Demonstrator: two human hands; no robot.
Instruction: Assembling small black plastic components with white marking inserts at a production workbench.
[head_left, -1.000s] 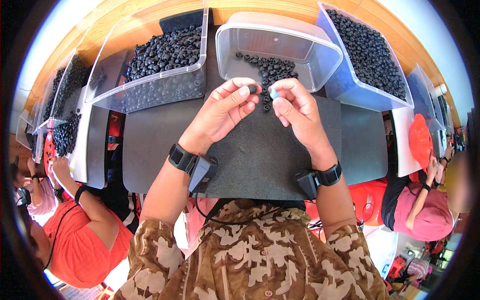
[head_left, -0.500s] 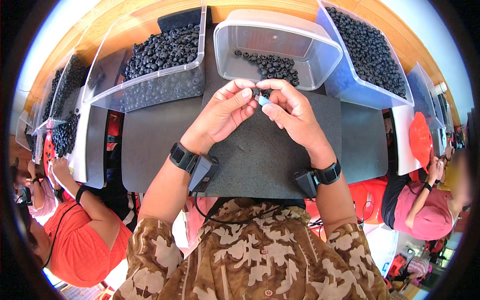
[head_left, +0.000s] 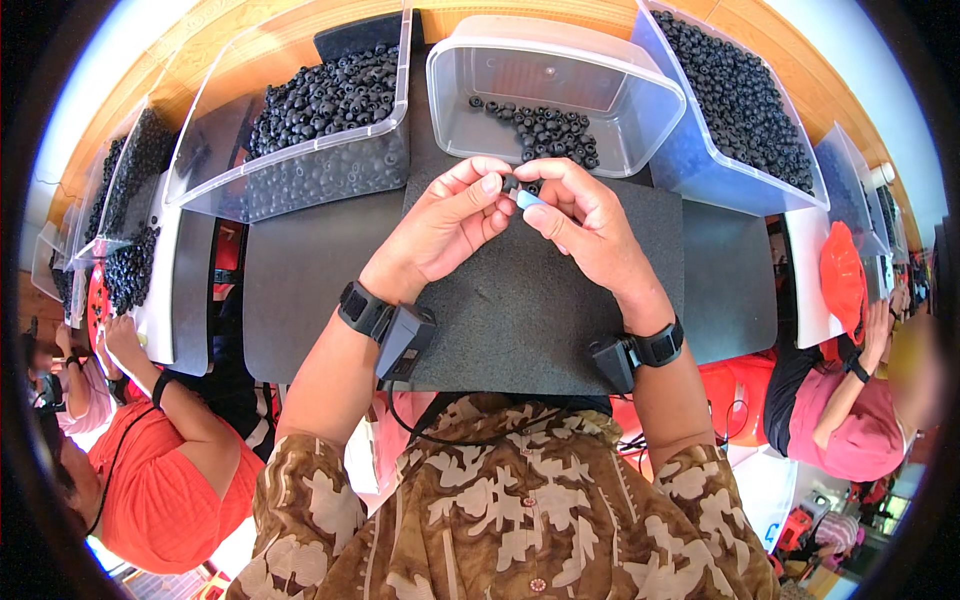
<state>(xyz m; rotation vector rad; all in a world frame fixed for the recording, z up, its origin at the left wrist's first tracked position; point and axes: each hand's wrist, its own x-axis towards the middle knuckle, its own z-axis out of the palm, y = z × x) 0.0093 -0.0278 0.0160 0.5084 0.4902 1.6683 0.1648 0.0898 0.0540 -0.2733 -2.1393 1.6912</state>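
Note:
Over the dark tabletop (head_left: 520, 310), my two hands meet just in front of the middle clear plastic bin (head_left: 640, 125). My left hand (head_left: 445, 222) pinches a small round black part (head_left: 510, 183) between thumb and forefinger. A small light-blue tool (head_left: 529, 200), its kind unclear, is gripped in my right hand (head_left: 592, 222), with the thumb on it and its end against the black part. Another dark piece by the right forefinger is partly hidden. Several loose black parts (head_left: 550, 130) lie in the middle bin, which tips toward me.
A larger clear bin (head_left: 290, 180) of black parts stands on the left, and another (head_left: 690, 150) on the right. People sit close by on both sides: a person in an orange-red top (head_left: 160, 490) at left, one in pink (head_left: 850, 425) at right. A red basin (head_left: 843, 275) is beyond the right bin.
The black part has turned slightly between my fingers and shows more of its side. My hands stay nearly in place. The person at the right has raised a hand.

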